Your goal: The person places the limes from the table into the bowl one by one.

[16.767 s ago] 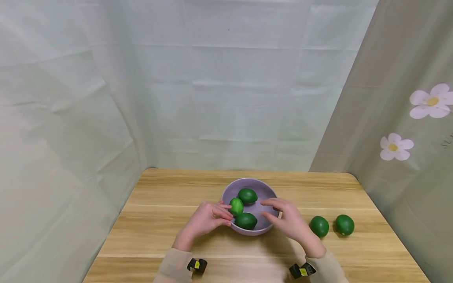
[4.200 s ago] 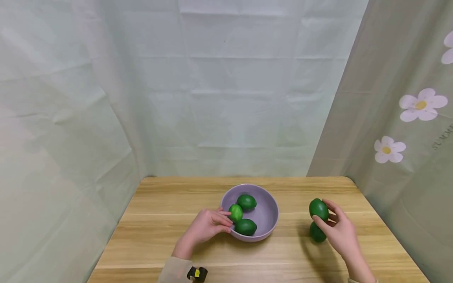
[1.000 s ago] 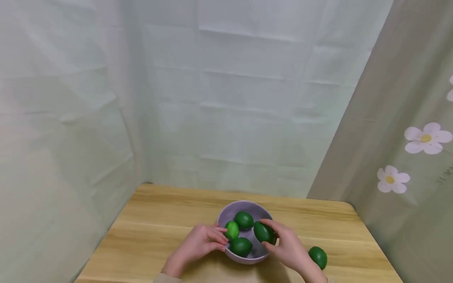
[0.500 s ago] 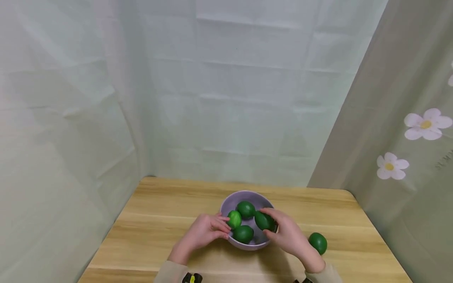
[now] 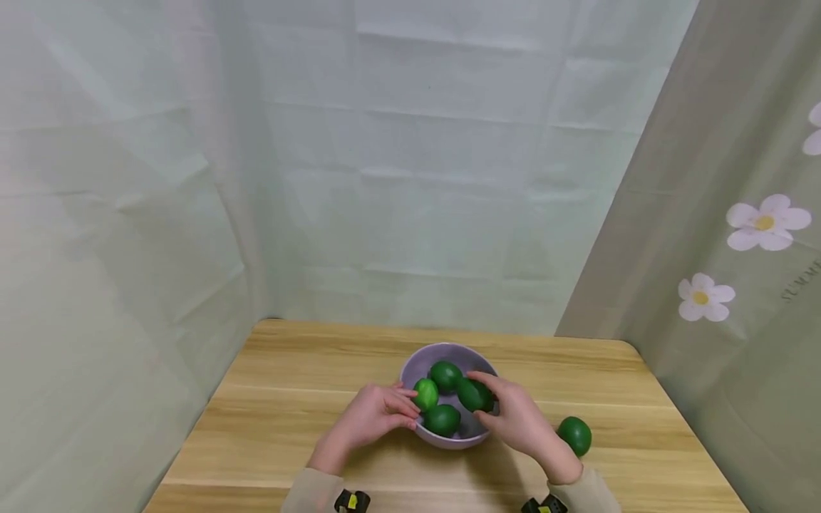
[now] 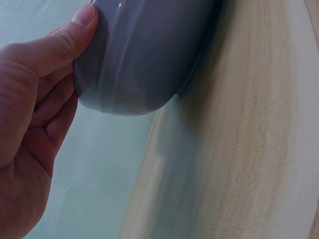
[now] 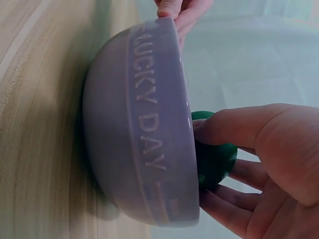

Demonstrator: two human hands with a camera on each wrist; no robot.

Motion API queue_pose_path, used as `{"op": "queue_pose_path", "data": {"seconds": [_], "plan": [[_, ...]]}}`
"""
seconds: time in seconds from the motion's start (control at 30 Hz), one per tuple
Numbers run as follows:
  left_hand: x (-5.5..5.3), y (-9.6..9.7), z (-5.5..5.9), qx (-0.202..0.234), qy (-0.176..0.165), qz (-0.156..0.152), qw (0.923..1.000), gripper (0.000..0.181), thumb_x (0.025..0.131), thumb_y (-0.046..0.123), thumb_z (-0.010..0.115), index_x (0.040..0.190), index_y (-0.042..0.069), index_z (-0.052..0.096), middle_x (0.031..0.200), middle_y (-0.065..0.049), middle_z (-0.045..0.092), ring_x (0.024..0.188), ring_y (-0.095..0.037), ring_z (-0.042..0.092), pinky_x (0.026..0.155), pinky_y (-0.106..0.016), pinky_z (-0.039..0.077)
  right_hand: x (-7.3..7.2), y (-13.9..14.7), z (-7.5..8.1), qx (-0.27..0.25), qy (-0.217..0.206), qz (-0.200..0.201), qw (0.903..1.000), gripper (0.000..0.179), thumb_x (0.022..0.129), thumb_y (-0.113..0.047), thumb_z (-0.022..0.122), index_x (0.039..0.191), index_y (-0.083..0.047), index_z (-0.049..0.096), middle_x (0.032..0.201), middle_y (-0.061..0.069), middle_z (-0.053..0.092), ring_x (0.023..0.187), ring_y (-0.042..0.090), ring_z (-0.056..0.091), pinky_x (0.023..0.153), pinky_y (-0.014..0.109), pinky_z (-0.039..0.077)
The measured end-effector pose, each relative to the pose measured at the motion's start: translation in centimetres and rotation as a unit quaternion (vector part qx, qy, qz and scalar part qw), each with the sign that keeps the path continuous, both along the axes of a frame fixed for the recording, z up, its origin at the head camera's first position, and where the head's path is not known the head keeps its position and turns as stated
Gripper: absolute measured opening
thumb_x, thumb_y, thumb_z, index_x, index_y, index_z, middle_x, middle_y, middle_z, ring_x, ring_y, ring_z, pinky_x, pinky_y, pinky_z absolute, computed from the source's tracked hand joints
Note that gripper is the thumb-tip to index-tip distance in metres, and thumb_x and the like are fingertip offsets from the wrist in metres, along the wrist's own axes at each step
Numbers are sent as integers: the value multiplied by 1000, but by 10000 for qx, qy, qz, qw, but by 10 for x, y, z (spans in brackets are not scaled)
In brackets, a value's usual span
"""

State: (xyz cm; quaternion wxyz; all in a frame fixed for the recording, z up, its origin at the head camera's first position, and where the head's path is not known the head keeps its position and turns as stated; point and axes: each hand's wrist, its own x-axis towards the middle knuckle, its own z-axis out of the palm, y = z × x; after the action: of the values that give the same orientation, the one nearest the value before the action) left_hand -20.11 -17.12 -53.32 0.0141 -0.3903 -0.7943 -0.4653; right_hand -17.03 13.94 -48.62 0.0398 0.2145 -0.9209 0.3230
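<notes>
A round purple bowl stands on the wooden table, raised "LUCKY DAY" letters on its side in the right wrist view. My left hand pinches its left rim; in the left wrist view the thumb presses the bowl's outside. Inside lie a bright green lime and two dark green limes, one at the back and one at the front. My right hand reaches over the right rim and grips another dark green lime between thumb and fingers, low in the bowl beside the back lime.
One more dark green lime lies on the table to the right of the bowl, close by my right forearm. Pale cloth hangs behind the table and at both sides, with white flowers on the right.
Since about four seconds ago, my right hand has carried a lime from the table's right side into the bowl. Lately it has shifted slightly left. My left hand stays on the rim.
</notes>
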Motion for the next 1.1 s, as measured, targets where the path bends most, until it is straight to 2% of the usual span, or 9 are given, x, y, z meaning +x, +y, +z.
{"op": "queue_pose_path", "data": {"seconds": [0.2, 0.43, 0.77, 0.97, 1.1], "plan": [[0, 2, 2, -25, 95, -44, 9999, 15, 87, 12, 88, 99, 4, 85, 102, -2, 82, 119, -28, 74, 120, -56, 40, -3, 0, -3, 66, -114, -29, 9999, 69, 87, -2, 87, 149, -14, 61, 137, 8, 70, 117, 22, 70, 92, 43, 63], [1, 2, 5, -84, -191, 24, 9998, 14, 86, 10, 89, 98, 4, 86, 102, -3, 82, 122, -25, 72, 124, -52, 37, -5, 1, -5, 196, -143, -62, 9997, 65, 87, -5, 88, 147, -12, 63, 133, 8, 72, 113, 20, 70, 88, 39, 63], [0, -2, 2, -87, -77, 85, 9999, 14, 86, 14, 89, 98, 7, 86, 102, 3, 82, 121, -25, 73, 122, -55, 39, -9, -3, -8, 383, -40, 128, 9992, 61, 88, -7, 88, 144, -7, 64, 137, 7, 70, 117, 23, 70, 94, 44, 62], [0, -1, 3, -78, -172, 69, 9998, 15, 87, 14, 88, 99, 6, 86, 103, 0, 82, 122, -27, 72, 123, -55, 38, -10, -6, -11, 443, 169, 279, 9985, 61, 86, -3, 88, 143, -5, 65, 140, 9, 69, 120, 26, 69, 98, 47, 61], [1, -1, 4, -8, -176, 35, 9998, 15, 87, 13, 88, 99, 6, 86, 103, -2, 82, 122, -28, 72, 123, -54, 38, -11, -8, -13, 550, 307, 228, 9978, 62, 85, -3, 89, 142, -6, 66, 140, 10, 69, 123, 29, 68, 101, 50, 60]]}}
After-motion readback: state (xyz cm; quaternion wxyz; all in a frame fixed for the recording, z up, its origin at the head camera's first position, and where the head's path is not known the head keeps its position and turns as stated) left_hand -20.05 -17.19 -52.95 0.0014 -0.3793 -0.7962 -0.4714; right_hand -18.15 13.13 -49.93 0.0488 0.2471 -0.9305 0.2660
